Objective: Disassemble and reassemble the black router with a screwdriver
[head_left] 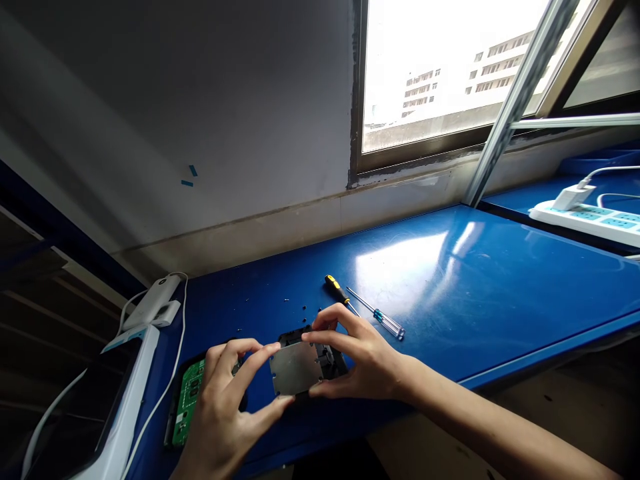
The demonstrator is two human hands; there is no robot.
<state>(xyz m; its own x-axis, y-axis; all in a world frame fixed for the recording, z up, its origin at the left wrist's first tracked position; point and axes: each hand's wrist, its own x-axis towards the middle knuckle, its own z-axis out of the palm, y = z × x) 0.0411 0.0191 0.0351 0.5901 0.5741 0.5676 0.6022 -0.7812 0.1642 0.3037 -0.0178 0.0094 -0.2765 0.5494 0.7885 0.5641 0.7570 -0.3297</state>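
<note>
A thin grey metal plate (296, 368) with small notches along its edges lies over a black plastic housing (327, 360). My left hand (227, 393) pinches the plate's left side, forefinger at the top corner and thumb at the bottom one. From the other side, my right hand (357, 353) has thumb and forefinger on the plate's right corners, its palm beside the housing. Whether the plate rests on the housing or is slightly raised, I cannot tell. Left of my left hand, partly covered by it, is a green circuit board (189, 393) in a black frame.
Beyond my right hand lie a yellow-black screwdriver (337, 289) and a clear-blue-handled screwdriver (387, 322). Several tiny screws and black bits dot the blue table (270, 283). A white device with a dark screen (85, 407) and cable stands left; a power strip (595, 217) sits far right.
</note>
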